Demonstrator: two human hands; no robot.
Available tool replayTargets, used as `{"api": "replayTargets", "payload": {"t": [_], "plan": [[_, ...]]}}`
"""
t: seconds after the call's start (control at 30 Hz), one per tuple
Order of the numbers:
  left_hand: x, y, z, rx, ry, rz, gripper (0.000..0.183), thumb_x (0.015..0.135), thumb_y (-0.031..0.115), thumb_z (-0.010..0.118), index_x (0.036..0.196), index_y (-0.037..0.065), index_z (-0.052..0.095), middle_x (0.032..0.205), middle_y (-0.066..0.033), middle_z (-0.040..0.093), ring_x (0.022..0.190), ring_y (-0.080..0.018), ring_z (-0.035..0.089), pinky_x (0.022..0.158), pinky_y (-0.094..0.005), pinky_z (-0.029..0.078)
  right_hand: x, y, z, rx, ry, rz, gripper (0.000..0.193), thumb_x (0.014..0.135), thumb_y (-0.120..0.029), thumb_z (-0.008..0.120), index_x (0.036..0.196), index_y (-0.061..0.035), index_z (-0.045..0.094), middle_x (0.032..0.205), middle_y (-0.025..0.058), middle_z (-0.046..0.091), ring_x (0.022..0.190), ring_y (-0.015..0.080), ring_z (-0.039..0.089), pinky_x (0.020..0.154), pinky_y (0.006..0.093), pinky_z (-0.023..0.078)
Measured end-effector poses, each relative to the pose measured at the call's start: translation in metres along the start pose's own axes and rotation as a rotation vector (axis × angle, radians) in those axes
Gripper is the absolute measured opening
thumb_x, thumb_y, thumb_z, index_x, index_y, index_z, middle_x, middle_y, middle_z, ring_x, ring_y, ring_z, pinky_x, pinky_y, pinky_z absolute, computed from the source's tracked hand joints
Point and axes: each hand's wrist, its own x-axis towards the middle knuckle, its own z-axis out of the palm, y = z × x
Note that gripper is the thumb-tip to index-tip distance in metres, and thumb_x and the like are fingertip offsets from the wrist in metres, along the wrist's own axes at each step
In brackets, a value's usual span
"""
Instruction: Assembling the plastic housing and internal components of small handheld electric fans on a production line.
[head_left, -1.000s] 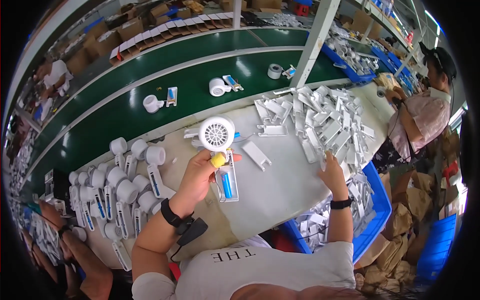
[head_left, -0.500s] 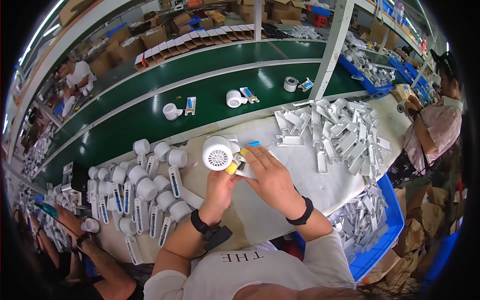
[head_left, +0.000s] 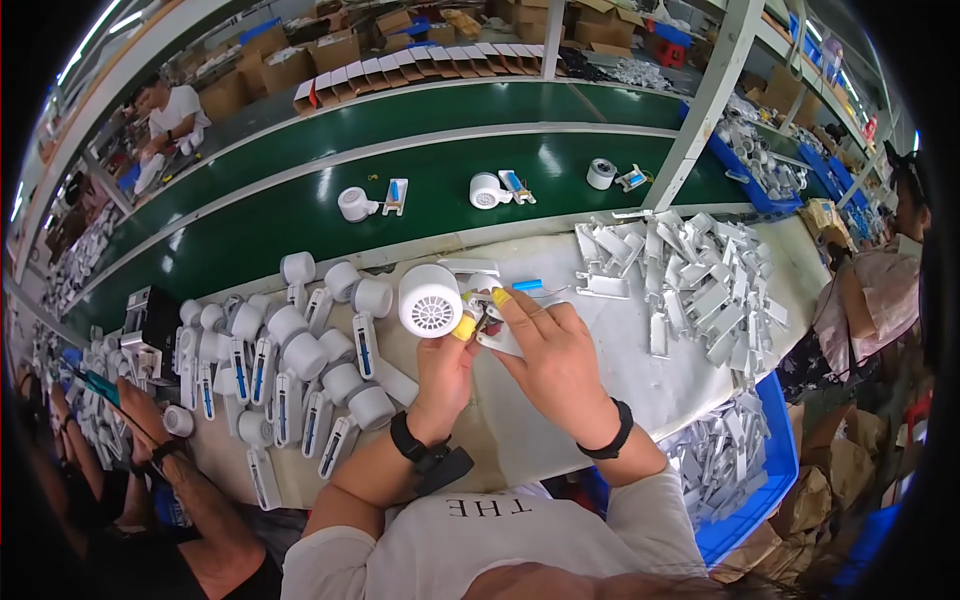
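Note:
A white handheld fan (head_left: 430, 302) with a round, grilled head is held above the table in front of me. My left hand (head_left: 445, 378) closes round it just below the head, with a yellow cover on the thumb. From the right, my right hand (head_left: 556, 368) pinches the fan's opened white handle, where small inner parts and thin wires show. Another yellow cover is on one of its fingertips. A blue cylindrical battery (head_left: 527, 285) with wires lies just beyond the right fingers. Behind the fan lies a white handle shell (head_left: 470, 267). My fingertips partly hide the handle's inside.
Several assembled white fans (head_left: 305, 355) are heaped at left. Loose white handle shells (head_left: 715, 285) pile up at right, above a blue bin (head_left: 775, 470) of similar parts. A green conveyor (head_left: 270, 215) carries fan units behind a metal post (head_left: 705, 110). Co-workers sit on both sides.
My right fingers have shifted on the handle, and the blue battery shows more fully beyond them. My left hand still grips the fan. The whole view has shifted slightly.

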Motion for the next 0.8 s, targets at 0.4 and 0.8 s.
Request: {"api": "replayTargets", "payload": {"t": [0.4, 0.8], "plan": [[-0.008, -0.004, -0.002, -0.062, 0.101, -0.069, 0.026, 0.088, 0.012, 0.054, 0.113, 0.007, 0.053, 0.109, -0.0031, 0.057, 0.092, -0.0120, 0.055, 0.074, -0.0259, 0.043, -0.001, -0.009, 0.018, -0.024, 0.103, -0.002, 0.060, 0.058, -0.007, 0.070, 0.115, -0.0061, 0.052, 0.124, 0.0048, 0.052, 0.083, 0.0245, 0.047, 0.078, 0.0317, 0.042], [-0.001, 0.023, -0.013, 0.106, 0.056, 0.123, 0.030, 0.085, 0.007, 0.053, 0.114, 0.000, 0.050, 0.104, -0.0115, 0.061, 0.098, -0.0227, 0.058, 0.086, -0.0334, 0.047, -0.004, 0.009, 0.029, 0.340, 0.006, 0.099, 0.041, 0.075, -0.020, 0.067, 0.110, -0.0038, 0.054, 0.106, 0.0081, 0.058, 0.086, 0.0170, 0.053, 0.071, 0.0273, 0.043]]}}
